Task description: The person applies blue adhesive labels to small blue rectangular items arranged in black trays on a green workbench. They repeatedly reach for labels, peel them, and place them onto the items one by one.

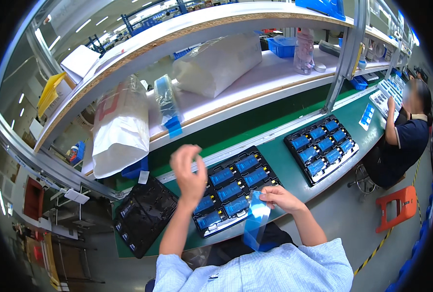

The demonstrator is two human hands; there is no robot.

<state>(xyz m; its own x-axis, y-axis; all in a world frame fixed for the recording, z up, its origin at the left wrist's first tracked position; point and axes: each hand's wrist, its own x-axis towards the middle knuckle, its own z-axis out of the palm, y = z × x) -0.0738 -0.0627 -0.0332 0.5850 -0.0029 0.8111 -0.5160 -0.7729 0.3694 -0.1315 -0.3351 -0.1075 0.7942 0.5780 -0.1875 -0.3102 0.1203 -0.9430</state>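
right hand (277, 198) pinches the upper end of a clear blue film strip (255, 226) between thumb and fingertips; the strip hangs down past the near edge of the middle tray (274, 177), toward the person's light blue shirt (255, 270). left hand (188, 170) is raised over the far left part of that tray, its fingers loosely bent and its thumb apart from them, a little blurred, with nothing seen in its grasp.

the middle tray is black and lies on the green bench (289, 170), bearing rows of blue blocks (228, 191). to its left lies another black tray (153, 214), and to its right, apart from it, a third tray (301, 168) with more blue blocks. on the white shelf (275, 70) behind stand a large white bag (221, 65) and a pink bottle (304, 53). farther right, a person in a dark top (406, 146) sits at the bench, near an orange stool (396, 209).
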